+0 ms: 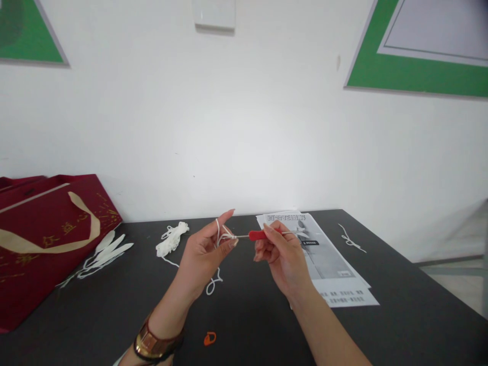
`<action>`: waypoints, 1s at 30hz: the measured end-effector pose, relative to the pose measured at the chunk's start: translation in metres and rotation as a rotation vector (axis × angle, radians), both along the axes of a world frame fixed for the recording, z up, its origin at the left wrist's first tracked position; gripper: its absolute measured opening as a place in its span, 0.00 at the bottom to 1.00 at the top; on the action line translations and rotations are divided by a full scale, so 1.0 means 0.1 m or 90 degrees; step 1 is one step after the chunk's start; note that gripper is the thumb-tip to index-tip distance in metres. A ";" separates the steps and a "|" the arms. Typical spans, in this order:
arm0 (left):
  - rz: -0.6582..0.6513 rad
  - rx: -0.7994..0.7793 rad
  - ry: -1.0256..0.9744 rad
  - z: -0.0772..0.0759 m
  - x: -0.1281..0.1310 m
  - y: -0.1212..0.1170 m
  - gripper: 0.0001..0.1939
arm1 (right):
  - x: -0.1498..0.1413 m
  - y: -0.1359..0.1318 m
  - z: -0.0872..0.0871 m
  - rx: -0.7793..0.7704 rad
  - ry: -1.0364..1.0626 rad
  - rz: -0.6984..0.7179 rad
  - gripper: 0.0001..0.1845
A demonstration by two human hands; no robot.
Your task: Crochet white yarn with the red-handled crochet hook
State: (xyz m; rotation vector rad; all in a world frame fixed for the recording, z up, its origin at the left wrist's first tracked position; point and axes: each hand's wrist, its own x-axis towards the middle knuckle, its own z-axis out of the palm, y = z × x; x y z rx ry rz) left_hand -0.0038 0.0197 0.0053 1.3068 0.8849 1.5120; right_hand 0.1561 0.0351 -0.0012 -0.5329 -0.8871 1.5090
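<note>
My left hand (208,249) pinches white yarn (225,235) between thumb and fingers, and a strand loops round its raised index finger. In my right hand (280,251) is a crochet hook with a red handle (257,235), held level. Its metal shaft points left and its tip meets the yarn at my left fingertips; the exact stitch is too small to make out. Below my left hand a loose yarn tail (214,284) hangs in a small loop. A skein of white yarn (172,239) lies left of my left hand, with a strand running toward it.
On the dark table (244,325) lies an orange stitch marker (209,338). Printed sheets (331,259) are under and beyond my right hand. A tied piece of white cord (351,240) lies farther right. White leaf-shaped pieces (109,254) rest beside a dark red bag (49,229).
</note>
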 end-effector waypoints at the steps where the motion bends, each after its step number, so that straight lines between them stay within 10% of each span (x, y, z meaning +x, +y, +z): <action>1: 0.004 0.003 0.012 -0.01 0.00 0.01 0.26 | 0.00 0.00 0.00 0.003 -0.009 -0.002 0.14; 20: 0.074 -0.032 -0.127 -0.23 0.19 0.07 0.32 | -0.02 0.09 -0.11 -0.078 0.031 0.007 0.14; 30: 0.169 -0.064 -0.228 -0.30 0.33 0.05 0.37 | -0.12 -0.06 -0.10 0.067 -0.129 -0.117 0.12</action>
